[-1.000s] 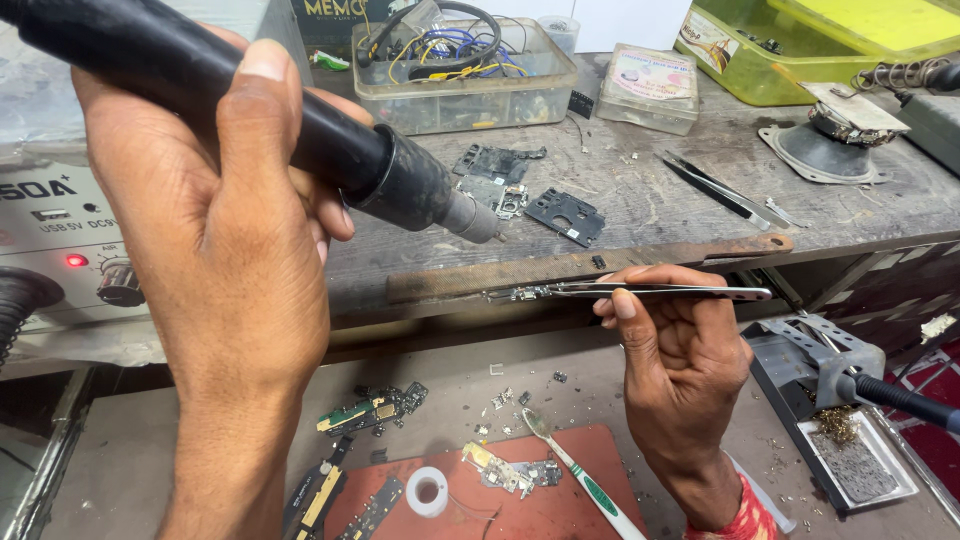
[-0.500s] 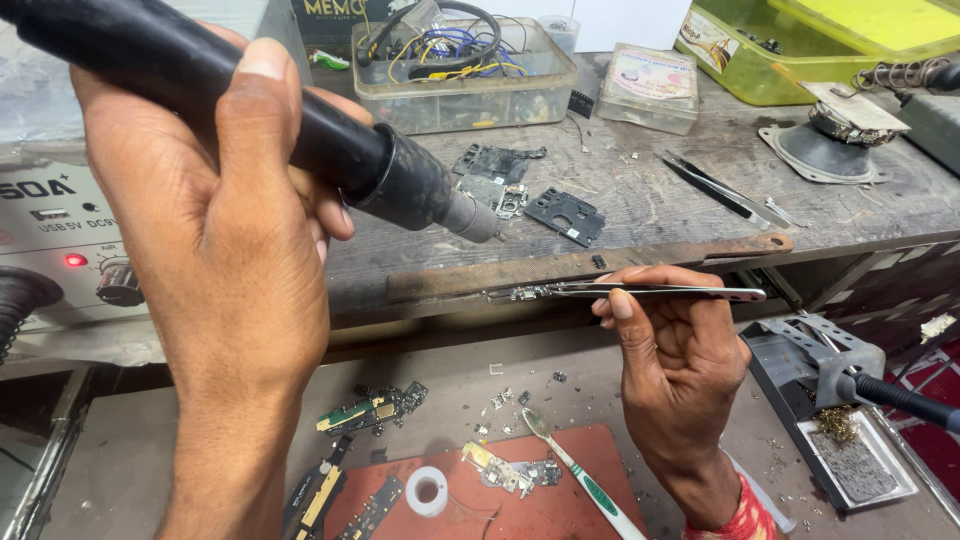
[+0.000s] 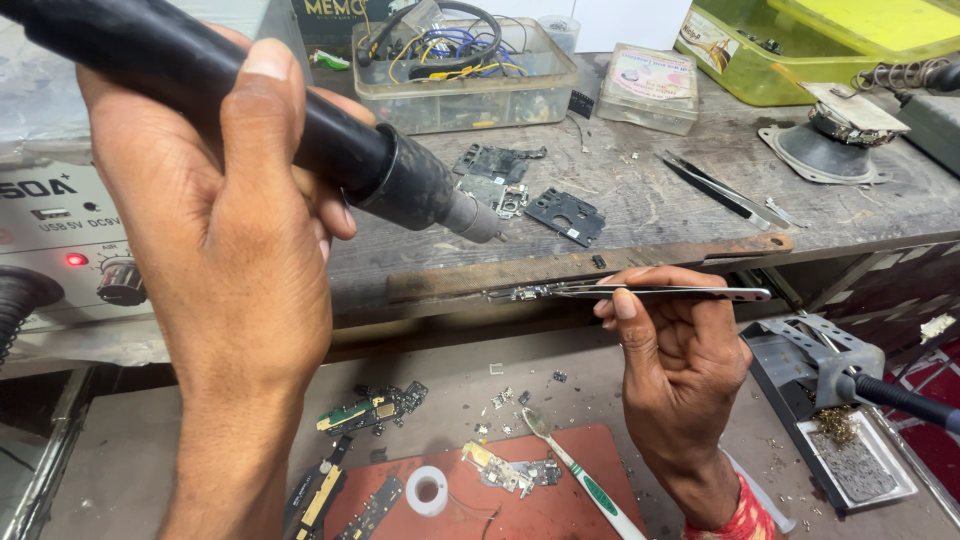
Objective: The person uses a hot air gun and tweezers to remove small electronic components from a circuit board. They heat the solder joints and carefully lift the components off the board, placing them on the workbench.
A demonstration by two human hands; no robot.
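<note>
My left hand (image 3: pixel 225 240) is wrapped around a black hot-air wand (image 3: pixel 330 150), whose metal nozzle (image 3: pixel 475 217) points right and down. My right hand (image 3: pixel 680 365) pinches metal tweezers (image 3: pixel 660 293) held level, pointing left. The tweezer tips grip a small circuit part (image 3: pixel 515 294) just below and right of the nozzle, over the front edge of the wooden bench (image 3: pixel 650 215).
A rework station with a red light (image 3: pixel 75 259) stands left. On the bench lie a clear box of wires (image 3: pixel 465 65), phone boards (image 3: pixel 565 215), spare tweezers (image 3: pixel 720 188) and a green bin (image 3: pixel 800 45). Below are a red mat (image 3: pixel 540 500), tape roll (image 3: pixel 428 490), toothbrush (image 3: pixel 580 480) and an iron stand (image 3: pixel 830 380).
Almost nothing differs. The tweezers with the small part have shifted very slightly; the wand keeps its position.
</note>
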